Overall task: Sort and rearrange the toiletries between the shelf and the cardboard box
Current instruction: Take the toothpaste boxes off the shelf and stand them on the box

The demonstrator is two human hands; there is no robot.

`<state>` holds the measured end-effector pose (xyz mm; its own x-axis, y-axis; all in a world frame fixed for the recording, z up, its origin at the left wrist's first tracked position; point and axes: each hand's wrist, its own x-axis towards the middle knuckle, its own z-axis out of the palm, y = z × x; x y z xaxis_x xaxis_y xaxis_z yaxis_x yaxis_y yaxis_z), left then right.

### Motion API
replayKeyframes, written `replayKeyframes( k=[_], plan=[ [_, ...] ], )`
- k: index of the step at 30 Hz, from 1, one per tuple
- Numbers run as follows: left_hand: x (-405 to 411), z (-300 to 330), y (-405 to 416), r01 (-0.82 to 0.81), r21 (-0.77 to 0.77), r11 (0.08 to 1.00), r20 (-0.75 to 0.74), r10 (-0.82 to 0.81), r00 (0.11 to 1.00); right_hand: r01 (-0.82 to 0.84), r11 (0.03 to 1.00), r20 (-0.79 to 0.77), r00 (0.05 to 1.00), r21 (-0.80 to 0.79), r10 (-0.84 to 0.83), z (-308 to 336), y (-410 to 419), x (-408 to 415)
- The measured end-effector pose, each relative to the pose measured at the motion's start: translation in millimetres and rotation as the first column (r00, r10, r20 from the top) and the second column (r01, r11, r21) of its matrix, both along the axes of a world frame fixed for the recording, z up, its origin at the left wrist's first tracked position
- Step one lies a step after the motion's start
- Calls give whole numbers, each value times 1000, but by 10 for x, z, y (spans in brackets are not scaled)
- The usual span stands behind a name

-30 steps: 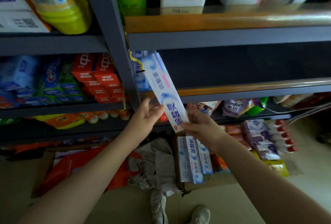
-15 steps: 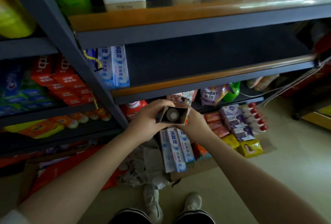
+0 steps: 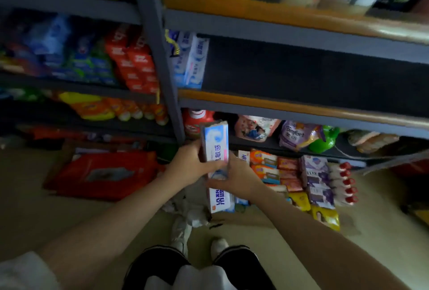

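Observation:
Both hands hold one white-and-blue toothpaste box upright in front of the shelf's lower level. My left hand grips its left side, and my right hand holds its lower end from the right. Below them, more boxes of the same toothpaste stand in the cardboard box on the floor. Matching toothpaste boxes stand at the left end of the middle shelf, right beside the grey upright post.
The middle shelf is dark to the right of the boxes. Soap packs and red-capped bottles lie on the floor at right. A red bag lies at left. Red and blue toothpaste packs fill the left bay. My shoes stand near crumpled paper.
The toothpaste box turned from end-on, showing its open end, to upright with its printed face toward me. The view swung slightly left and down.

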<state>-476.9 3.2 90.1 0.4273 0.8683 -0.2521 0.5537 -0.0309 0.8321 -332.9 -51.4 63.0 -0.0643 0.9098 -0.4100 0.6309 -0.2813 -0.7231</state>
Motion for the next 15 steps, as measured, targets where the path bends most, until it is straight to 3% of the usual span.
replayKeyframes(
  k=[3,8,12,15],
  plan=[
    [-308,-128,-280,-123,-102,987,-24,121,992,-156,988,72,985,4,155,-96,-4,-142],
    [-1144,-274,-806,-441,-103,892,-135,426,894,-291,957,106,951,-12,290,-153,194,-614],
    [-2133,-379,-1268,-604,-29,796,-314,566,762,-400,916,83,914,22,397,-138,382,-1424],
    [-2951,-410,-1583,-747,19,665,-393,692,606,-519,852,-2,854,75,520,-21,474,-2266]
  ],
)
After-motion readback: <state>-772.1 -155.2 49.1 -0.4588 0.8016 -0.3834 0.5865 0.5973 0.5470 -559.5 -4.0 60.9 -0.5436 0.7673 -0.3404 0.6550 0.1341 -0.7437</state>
